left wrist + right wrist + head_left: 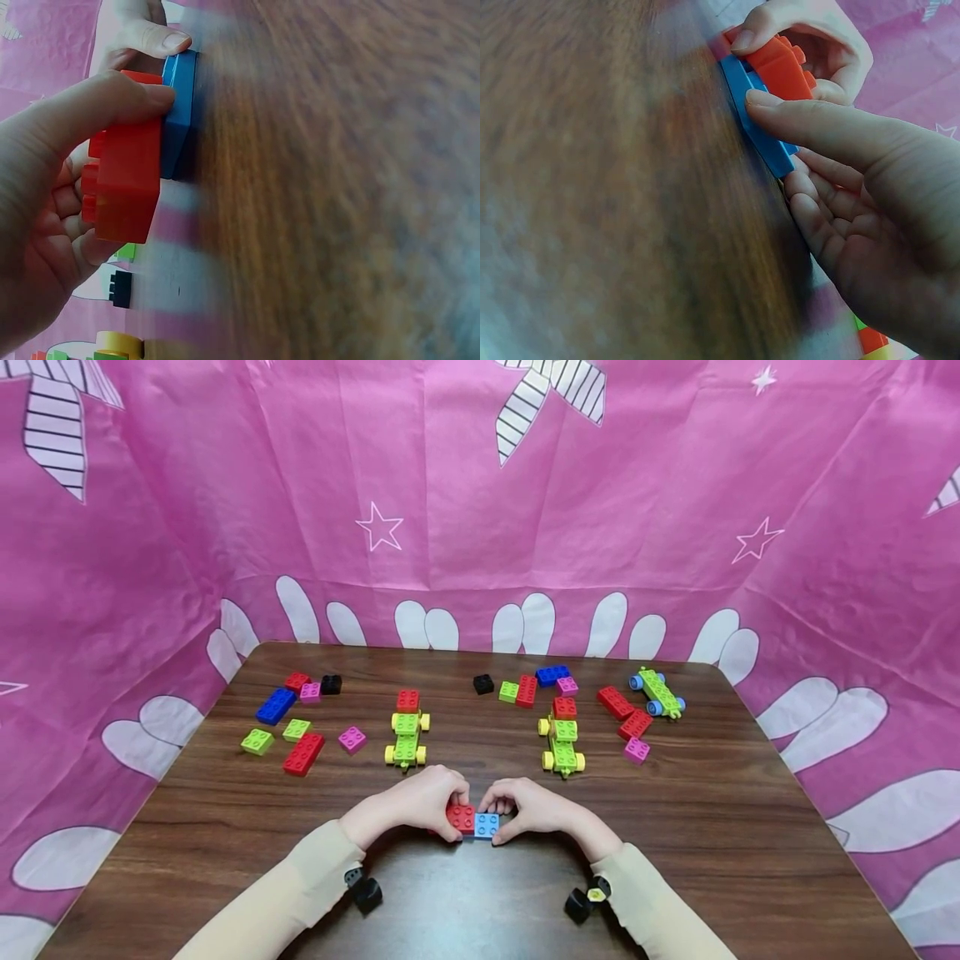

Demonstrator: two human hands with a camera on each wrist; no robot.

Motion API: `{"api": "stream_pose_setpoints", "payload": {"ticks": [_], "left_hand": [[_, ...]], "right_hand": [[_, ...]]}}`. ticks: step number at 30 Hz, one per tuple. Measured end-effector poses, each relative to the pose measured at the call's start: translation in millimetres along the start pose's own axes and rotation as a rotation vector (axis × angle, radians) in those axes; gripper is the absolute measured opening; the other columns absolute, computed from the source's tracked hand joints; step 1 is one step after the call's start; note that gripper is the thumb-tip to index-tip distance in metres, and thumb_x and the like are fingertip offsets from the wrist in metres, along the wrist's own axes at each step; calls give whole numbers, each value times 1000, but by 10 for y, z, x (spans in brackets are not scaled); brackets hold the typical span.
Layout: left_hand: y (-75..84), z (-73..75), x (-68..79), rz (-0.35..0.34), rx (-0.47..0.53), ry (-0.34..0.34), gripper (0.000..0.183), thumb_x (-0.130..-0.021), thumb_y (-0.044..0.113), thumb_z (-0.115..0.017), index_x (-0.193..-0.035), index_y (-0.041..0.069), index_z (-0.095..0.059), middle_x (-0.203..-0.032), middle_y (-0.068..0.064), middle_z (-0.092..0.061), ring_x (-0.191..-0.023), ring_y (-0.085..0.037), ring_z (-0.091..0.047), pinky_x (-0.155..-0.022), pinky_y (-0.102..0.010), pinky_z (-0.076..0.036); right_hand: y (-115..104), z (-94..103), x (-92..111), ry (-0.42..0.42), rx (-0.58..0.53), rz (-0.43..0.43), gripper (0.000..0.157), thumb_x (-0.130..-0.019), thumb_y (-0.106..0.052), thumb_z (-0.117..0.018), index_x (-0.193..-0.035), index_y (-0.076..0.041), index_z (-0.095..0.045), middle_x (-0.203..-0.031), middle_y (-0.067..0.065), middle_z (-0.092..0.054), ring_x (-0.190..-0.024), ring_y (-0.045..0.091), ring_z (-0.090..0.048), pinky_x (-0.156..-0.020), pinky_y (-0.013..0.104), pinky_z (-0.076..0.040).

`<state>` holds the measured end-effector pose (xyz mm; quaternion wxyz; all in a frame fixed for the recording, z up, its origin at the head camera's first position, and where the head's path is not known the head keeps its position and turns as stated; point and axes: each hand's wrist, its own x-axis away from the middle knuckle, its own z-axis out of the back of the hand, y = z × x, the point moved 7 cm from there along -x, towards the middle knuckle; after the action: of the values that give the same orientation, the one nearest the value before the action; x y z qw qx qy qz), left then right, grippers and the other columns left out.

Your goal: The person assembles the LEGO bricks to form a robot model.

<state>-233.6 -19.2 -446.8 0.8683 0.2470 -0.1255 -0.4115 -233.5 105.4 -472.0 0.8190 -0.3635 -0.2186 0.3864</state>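
Near the front middle of the table, my left hand grips a red building brick between thumb and fingers. My right hand pinches a light blue brick by its sides. In the left wrist view the red brick lies over part of the thinner blue brick, which is close to the tabletop. From the right wrist view, the blue brick sticks out from under the red brick. Whether their studs are fully pressed together cannot be seen.
Two yellow-wheeled green cars bearing red bricks stand beyond the hands. A blue-wheeled green car base sits at back right. Loose bricks lie left, including a long red one, and right, including a blue one.
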Motion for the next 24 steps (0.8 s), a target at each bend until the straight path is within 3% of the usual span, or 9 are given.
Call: {"api": "stream_pose_setpoints", "payload": {"ticks": [13, 24], "left_hand": [[-1, 10, -4, 5, 32, 0, 30, -62, 22, -88, -72, 18, -61, -69, 13, -54, -61, 1, -46, -53, -16, -39], [-3, 12, -14, 8, -6, -5, 32, -62, 26, -89, -72, 20, -58, -69, 14, -51, -61, 1, -45, -52, -15, -38]], "right_hand": [[-28, 10, 7, 0, -1, -9, 33, -75, -24, -83, -103, -13, -69, -91, -7, -61, -83, 1, -52, -76, 19, -47], [-20, 11, 6, -1, -3, -17, 33, -75, -23, -83, -103, -12, -69, -91, -7, -61, -83, 1, -52, -76, 19, -47]]}}
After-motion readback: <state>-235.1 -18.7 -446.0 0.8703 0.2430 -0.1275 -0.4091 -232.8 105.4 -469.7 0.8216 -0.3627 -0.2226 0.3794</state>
